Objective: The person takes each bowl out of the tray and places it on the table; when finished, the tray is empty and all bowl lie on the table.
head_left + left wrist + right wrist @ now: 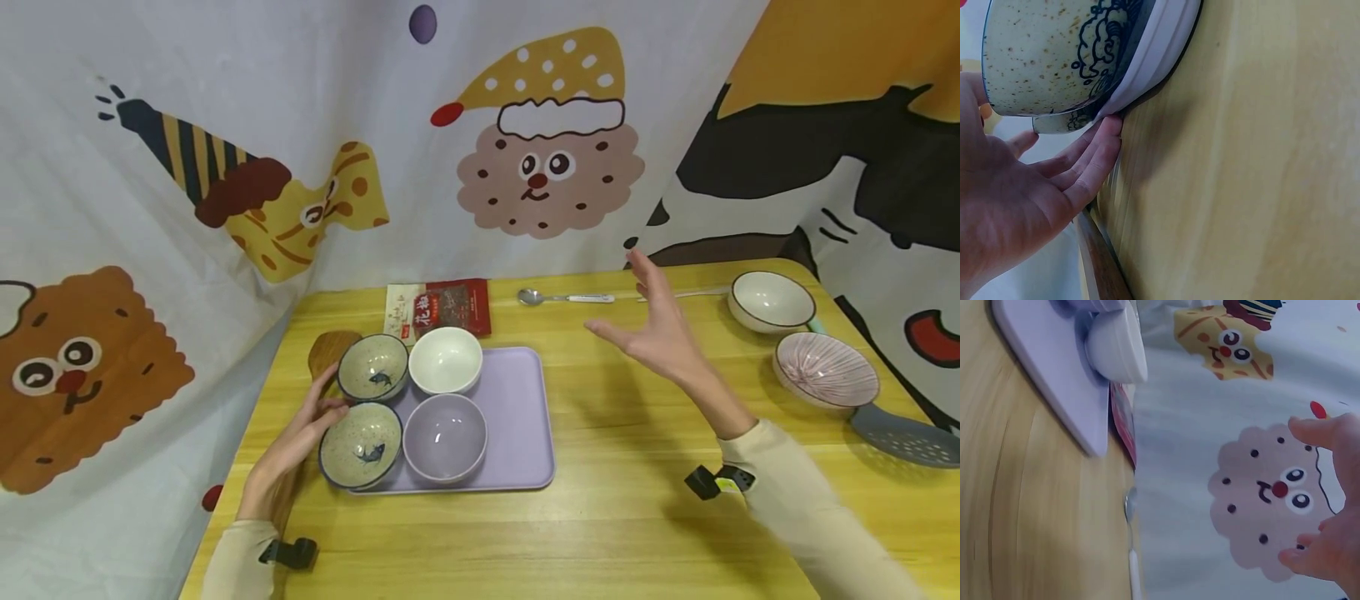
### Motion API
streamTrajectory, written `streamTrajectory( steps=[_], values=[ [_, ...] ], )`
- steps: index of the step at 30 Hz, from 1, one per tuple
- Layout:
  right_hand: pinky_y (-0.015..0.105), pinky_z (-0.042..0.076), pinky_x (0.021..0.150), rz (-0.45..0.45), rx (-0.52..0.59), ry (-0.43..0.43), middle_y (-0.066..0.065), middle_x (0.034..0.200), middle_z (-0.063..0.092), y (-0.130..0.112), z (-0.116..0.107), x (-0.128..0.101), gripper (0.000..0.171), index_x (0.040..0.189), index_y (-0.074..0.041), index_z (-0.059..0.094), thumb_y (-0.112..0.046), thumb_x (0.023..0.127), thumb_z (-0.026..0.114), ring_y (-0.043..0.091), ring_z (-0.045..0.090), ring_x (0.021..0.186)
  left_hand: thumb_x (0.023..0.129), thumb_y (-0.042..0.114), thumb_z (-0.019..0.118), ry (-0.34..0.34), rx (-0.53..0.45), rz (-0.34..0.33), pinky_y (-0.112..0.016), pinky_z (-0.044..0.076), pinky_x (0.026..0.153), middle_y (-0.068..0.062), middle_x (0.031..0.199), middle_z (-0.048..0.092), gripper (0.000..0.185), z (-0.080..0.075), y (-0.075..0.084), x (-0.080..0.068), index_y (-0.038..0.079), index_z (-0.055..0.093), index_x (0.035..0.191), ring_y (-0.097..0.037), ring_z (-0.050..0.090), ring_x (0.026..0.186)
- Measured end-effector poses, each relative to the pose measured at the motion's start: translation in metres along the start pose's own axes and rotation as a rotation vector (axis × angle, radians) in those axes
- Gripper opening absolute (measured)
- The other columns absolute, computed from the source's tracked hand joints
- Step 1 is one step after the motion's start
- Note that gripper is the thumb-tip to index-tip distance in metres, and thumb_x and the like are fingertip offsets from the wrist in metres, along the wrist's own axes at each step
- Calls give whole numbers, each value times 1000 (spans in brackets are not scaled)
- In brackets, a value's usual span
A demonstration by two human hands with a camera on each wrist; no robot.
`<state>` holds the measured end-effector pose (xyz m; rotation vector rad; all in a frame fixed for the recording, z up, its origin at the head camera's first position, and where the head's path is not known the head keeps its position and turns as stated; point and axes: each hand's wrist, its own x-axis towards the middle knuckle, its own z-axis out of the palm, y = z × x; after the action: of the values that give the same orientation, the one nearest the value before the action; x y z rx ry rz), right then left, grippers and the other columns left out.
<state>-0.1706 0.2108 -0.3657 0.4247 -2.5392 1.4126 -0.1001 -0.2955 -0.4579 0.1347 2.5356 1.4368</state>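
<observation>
Touching the speckled bowl at the tray's edge

My left hand [288,454] rests with straight fingers against the near speckled bowl [362,444] on the lilac tray [517,417]. My right hand [656,329] hovers spread, holding nothing, above the tabletop [615,500], near a spoon [562,297].

Left hand [288,454] low, fingers straight and resting; right hand [660,329] raised, fingers spread, holding nothing.

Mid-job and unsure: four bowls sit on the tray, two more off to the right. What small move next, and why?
Probably reach the open right hand to the white dark-rimmed bowl; that hand hovers empty, and the left hand touches the lavender tray, whose right side is bare.
</observation>
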Motion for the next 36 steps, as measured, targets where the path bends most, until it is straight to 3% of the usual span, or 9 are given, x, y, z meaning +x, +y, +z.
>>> streamTrajectory(
  steps=[9,17,26,32,36],
  values=[
    [58,28,119,-58,-13,-182,19,167,21,1,45,14,113,163,-7,11,-26,81,86,43,28,149,107,16,46,8,14,-9,-40,42,104,-29,136,57,73,-1,-1,1,18,1,165,-21,54,122],
    [55,32,118,-29,28,-324,19,166,21,-3,87,17,117,163,-8,10,-28,78,88,41,32,148,107,16,45,3,2,-9,-55,39,107,-31,138,55,74,-1,0,-1,17,-1,164,-39,51,129],
    [61,37,112,-22,65,-461,19,167,19,0,124,21,122,164,-10,8,-25,75,90,44,32,147,107,16,46,13,11,0,-46,42,104,-30,136,57,74,0,1,-1,17,1,165,-34,54,126],
    [61,28,118,-54,27,-539,20,168,16,6,145,24,122,163,-7,10,-21,73,90,43,24,151,107,16,47,19,12,-6,-41,42,104,-29,135,58,74,1,1,0,18,1,165,-28,55,124],
    [60,22,120,-89,-14,-573,20,168,16,9,157,28,123,163,-5,11,-24,72,91,39,19,154,107,16,47,18,7,-10,-42,41,104,-30,135,58,74,1,1,0,18,1,165,-32,54,125]
  ],
)
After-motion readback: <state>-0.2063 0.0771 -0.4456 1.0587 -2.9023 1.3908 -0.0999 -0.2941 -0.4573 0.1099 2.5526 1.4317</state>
